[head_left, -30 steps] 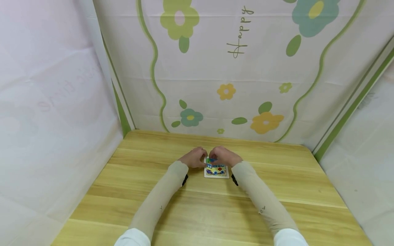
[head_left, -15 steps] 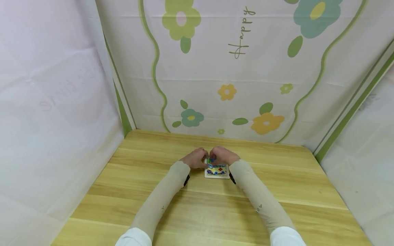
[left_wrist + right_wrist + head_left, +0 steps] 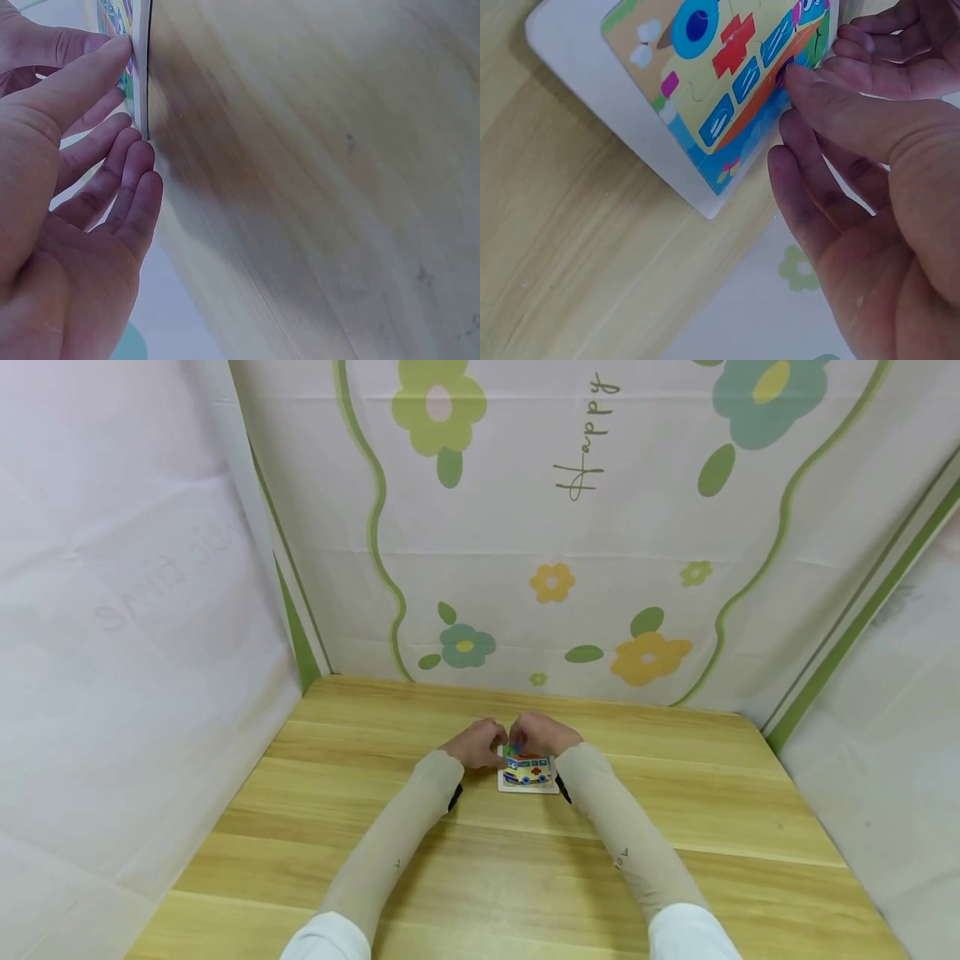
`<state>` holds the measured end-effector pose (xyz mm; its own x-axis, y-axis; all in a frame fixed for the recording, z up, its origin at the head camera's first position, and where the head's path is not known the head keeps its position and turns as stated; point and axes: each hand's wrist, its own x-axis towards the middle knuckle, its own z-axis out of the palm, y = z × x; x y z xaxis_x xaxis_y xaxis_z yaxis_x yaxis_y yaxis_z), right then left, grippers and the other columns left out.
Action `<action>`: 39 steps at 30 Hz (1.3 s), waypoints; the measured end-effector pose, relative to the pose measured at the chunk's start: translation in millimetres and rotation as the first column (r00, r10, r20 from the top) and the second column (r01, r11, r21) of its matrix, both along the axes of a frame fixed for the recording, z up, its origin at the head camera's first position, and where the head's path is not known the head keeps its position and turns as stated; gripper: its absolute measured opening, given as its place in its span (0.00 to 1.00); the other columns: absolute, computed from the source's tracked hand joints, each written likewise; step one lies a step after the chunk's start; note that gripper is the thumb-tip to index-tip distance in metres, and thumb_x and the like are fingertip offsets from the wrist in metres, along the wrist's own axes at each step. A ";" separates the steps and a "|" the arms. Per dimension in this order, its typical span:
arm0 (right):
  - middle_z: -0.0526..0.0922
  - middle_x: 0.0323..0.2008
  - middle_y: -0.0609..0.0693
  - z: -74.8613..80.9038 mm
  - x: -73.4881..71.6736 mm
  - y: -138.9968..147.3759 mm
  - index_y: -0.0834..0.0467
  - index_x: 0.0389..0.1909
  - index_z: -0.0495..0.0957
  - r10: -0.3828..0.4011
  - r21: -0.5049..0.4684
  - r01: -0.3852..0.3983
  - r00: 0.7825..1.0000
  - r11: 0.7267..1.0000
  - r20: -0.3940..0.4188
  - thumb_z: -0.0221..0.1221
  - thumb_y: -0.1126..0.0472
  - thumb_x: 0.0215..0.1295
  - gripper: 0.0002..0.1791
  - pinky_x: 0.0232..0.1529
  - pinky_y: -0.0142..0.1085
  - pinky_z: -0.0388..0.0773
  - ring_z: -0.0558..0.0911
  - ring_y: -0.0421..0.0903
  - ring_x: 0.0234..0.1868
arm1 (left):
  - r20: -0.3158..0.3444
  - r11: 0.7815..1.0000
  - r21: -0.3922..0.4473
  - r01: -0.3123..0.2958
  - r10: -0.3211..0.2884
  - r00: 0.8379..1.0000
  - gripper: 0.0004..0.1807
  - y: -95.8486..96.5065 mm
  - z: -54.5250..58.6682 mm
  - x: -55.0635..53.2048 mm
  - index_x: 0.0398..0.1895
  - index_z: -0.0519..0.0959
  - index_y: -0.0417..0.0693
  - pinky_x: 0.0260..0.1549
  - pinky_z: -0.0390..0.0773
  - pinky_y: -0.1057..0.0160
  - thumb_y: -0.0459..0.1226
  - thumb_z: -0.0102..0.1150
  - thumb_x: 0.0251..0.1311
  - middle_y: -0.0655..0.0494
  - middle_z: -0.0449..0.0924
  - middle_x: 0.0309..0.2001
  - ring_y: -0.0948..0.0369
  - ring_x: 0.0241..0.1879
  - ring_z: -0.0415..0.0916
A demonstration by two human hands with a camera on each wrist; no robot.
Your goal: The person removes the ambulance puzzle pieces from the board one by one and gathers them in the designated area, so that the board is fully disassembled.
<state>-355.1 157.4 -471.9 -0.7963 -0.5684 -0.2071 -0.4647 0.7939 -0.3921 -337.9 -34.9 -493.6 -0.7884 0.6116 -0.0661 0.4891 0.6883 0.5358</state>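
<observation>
A small jigsaw puzzle [image 3: 528, 774] with a yellow ambulance and a red cross [image 3: 735, 46] lies face up in a white tray [image 3: 592, 82] on the table. My left hand [image 3: 476, 743] is at its far left corner, the thumb along the left rim and the fingertips near the far corner in the left wrist view. From the far side, my right hand [image 3: 545, 735] has its thumb [image 3: 810, 79] on the picture's top edge, by the ambulance's roof, with the fingers curled beyond that edge. Both hands nearly meet there. The thumb hides part of the picture.
The wooden table [image 3: 480, 877] runs back to a flowered cloth wall [image 3: 487, 527] just beyond the hands. Plain cloth sides [image 3: 135, 652] stand left and right. Dark wrist straps [image 3: 454, 799] show under the beige sleeves.
My right wrist and forearm have shifted slightly left and back, showing more of the ambulance. The left hand and the puzzle stay almost where they were.
</observation>
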 end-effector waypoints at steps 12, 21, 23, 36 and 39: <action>0.89 0.44 0.52 -6.8 -3.9 2.8 0.60 0.44 0.88 -0.024 0.029 0.025 1.000 0.999 -0.017 0.69 0.74 0.64 0.11 0.53 0.42 0.86 0.85 0.46 0.46 | -0.004 1.000 0.016 -0.019 0.019 1.000 0.20 4.1 -1.9 0.6 0.56 0.82 0.35 0.54 0.77 0.55 0.37 0.74 0.65 0.42 0.81 0.52 0.52 0.49 0.75; 0.90 0.46 0.51 -10.1 -4.8 10.4 0.57 0.45 0.88 -0.039 -0.099 0.041 0.999 0.994 0.023 0.64 0.69 0.72 0.07 0.55 0.44 0.86 0.86 0.46 0.48 | 0.005 0.999 0.000 -0.040 0.040 0.999 0.19 2.8 -3.8 -2.1 0.53 0.83 0.38 0.54 0.79 0.56 0.38 0.75 0.64 0.46 0.82 0.49 0.56 0.47 0.75; 0.90 0.46 0.51 -11.1 -4.6 10.8 0.56 0.45 0.89 -0.037 -0.127 0.039 0.999 0.991 0.018 0.63 0.67 0.75 0.07 0.55 0.43 0.86 0.87 0.45 0.48 | 0.000 0.999 -0.003 -0.041 0.041 0.999 0.19 1.6 -3.4 -2.2 0.53 0.83 0.38 0.53 0.79 0.56 0.38 0.75 0.64 0.47 0.82 0.48 0.58 0.45 0.74; 0.89 0.43 0.53 -3.9 -1.6 20.4 0.60 0.44 0.87 -0.050 -0.245 0.050 0.999 0.968 0.003 0.58 0.68 0.78 0.08 0.52 0.43 0.85 0.86 0.45 0.45 | 0.000 0.999 -0.011 -0.040 0.040 0.999 0.21 2.4 -2.3 -2.4 0.55 0.83 0.37 0.53 0.80 0.56 0.39 0.76 0.63 0.45 0.83 0.50 0.56 0.47 0.76; 0.89 0.42 0.55 0.5 -0.9 32.2 0.61 0.43 0.86 -0.059 -0.256 0.061 0.998 0.965 0.013 0.58 0.68 0.78 0.08 0.49 0.42 0.84 0.85 0.46 0.43 | -0.005 0.999 -0.007 -0.035 0.035 0.999 0.22 3.2 -2.5 -2.0 0.56 0.83 0.35 0.55 0.80 0.56 0.38 0.75 0.64 0.44 0.84 0.51 0.54 0.49 0.77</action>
<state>-356.1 189.5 -471.4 -0.8299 -0.5541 -0.0651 -0.4164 0.6928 -0.5888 -339.8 -31.6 -496.1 -0.8098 0.5829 -0.0664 0.4671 0.7092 0.5281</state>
